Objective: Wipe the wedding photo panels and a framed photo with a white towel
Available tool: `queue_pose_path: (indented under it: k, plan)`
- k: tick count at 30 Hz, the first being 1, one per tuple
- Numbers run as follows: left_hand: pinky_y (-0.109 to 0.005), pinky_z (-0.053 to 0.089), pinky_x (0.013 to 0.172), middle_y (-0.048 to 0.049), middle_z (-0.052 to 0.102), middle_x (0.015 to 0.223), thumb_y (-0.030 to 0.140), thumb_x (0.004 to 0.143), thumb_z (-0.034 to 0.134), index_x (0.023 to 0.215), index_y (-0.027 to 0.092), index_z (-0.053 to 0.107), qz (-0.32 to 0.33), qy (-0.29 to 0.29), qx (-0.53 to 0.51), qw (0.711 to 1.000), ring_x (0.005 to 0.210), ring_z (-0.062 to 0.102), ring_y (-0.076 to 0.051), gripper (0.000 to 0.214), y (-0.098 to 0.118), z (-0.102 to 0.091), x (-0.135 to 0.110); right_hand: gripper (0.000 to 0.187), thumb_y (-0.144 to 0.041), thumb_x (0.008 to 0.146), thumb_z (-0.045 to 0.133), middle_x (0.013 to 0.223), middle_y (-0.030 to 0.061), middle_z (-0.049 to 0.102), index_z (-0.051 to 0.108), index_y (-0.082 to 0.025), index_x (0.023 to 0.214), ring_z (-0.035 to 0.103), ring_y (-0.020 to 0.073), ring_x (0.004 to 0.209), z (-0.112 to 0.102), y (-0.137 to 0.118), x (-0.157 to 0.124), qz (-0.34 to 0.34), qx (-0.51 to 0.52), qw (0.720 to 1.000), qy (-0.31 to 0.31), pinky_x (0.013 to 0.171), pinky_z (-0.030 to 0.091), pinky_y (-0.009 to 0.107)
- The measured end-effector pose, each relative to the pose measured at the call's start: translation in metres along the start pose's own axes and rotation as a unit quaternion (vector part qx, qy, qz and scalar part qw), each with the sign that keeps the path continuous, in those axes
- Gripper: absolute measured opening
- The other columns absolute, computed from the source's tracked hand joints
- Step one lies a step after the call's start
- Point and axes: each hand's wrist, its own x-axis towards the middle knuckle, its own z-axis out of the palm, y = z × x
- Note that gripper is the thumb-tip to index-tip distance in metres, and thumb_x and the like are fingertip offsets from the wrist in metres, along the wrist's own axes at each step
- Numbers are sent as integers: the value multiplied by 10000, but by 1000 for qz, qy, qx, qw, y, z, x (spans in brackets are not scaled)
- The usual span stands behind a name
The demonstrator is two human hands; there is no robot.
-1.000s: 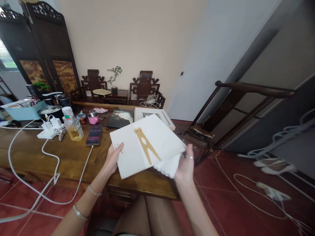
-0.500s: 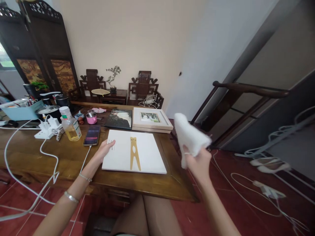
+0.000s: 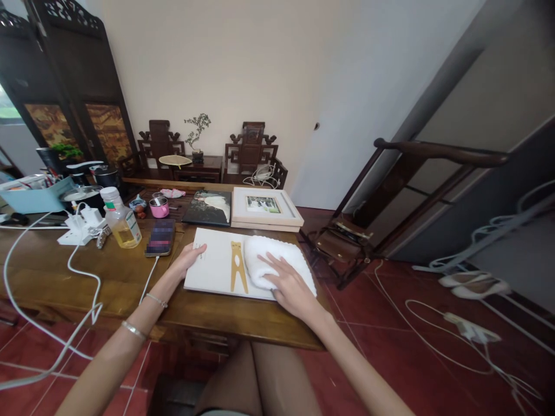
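Observation:
A flat white panel [image 3: 212,260] lies on the wooden table in front of me, with a yellow-brown two-legged shape [image 3: 238,267] topped by small ears near its middle. My left hand [image 3: 191,257] grips the panel's left edge, its thumb on the top face and its other fingers partly hidden. On the right part of the panel rests a folded white cloth [image 3: 299,257] with a scalloped edge. My right hand [image 3: 290,283] presses down on this cloth with its fingers spread. The cloth covers much of the panel's right side.
Behind the panel lie a dark picture [image 3: 207,208] and a pale wooden frame [image 3: 267,209]. A phone [image 3: 160,238], a bottle [image 3: 124,222], a pink cup [image 3: 159,207] and white chargers [image 3: 84,228] stand leftward. A wooden chair [image 3: 347,237] stands right of the table.
My right hand has brought the white cloth left and down from beyond the table's right side onto the panel. Its fingers have spread over the cloth. My left hand stays at the panel's edge.

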Motion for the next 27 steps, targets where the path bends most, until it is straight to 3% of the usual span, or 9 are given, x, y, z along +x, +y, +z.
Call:
queue_pose_path:
  k: [3, 5, 8, 10, 17, 22, 24, 27]
  plan:
    - [-283, 520, 577, -103, 726, 824, 414, 629, 768, 946, 96, 632, 23, 11, 69, 997, 640, 667, -191, 469, 4, 0, -1, 528, 61, 563, 395, 1436, 112, 397, 660, -158, 964, 220, 282, 1380, 5, -1, 1, 7, 0, 1000, 1, 1085, 247, 573]
    - [-286, 523, 614, -113, 720, 910, 447, 526, 818, 937, 109, 633, 55, 29, 169, 984, 750, 676, -222, 563, 9, -1, -3, 521, 60, 564, 397, 1436, 117, 396, 662, -155, 958, 210, 284, 1383, 7, -1, 1, 9, -2, 1000, 3, 1087, 238, 576]
    - [-294, 500, 618, -115, 716, 889, 542, 433, 821, 836, 129, 652, 95, 66, 368, 922, 807, 665, -266, 601, 17, -5, -7, 520, 61, 560, 396, 1434, 118, 400, 666, -153, 950, 214, 283, 1382, 8, -1, 1, 6, -6, 1000, 4, 1088, 245, 565]
    - [-298, 469, 593, -114, 708, 816, 629, 473, 758, 754, 136, 651, 107, 76, 462, 877, 767, 658, -273, 577, 20, -7, -8, 523, 64, 561, 393, 1431, 118, 405, 668, -154, 950, 219, 283, 1380, 9, -1, 1, 2, -10, 1000, 5, 1086, 249, 564]
    - [-287, 397, 590, -108, 646, 737, 722, 572, 627, 699, 125, 624, 136, 145, 598, 777, 738, 607, -250, 610, 10, 0, -7, 537, 64, 573, 402, 1423, 117, 417, 667, -163, 981, 235, 295, 1373, 11, 0, 3, 7, -27, 1000, -8, 1084, 236, 580]
    - [-363, 429, 791, -157, 628, 963, 679, 680, 584, 833, 122, 658, 207, 176, 638, 721, 952, 569, -301, 582, 1, 5, -16, 543, 64, 576, 403, 1422, 120, 419, 666, -164, 993, 237, 298, 1372, 11, -3, 4, 8, -29, 999, -17, 1086, 220, 586]
    - [-422, 388, 927, -177, 565, 1193, 616, 734, 581, 973, 139, 655, 258, 160, 634, 712, 1155, 473, -343, 539, -4, 3, -16, 543, 60, 571, 404, 1423, 109, 421, 667, -175, 984, 234, 287, 1375, 9, -3, 3, 5, -22, 1000, -18, 1088, 213, 584]
    - [-432, 283, 1072, -157, 416, 1412, 496, 852, 488, 1230, 141, 538, 293, 45, 607, 738, 1348, 294, -307, 522, -14, -2, -8, 557, 51, 568, 409, 1418, 87, 433, 662, -190, 1002, 247, 274, 1372, 5, 2, 6, -4, -4, 999, -32, 1087, 228, 569]
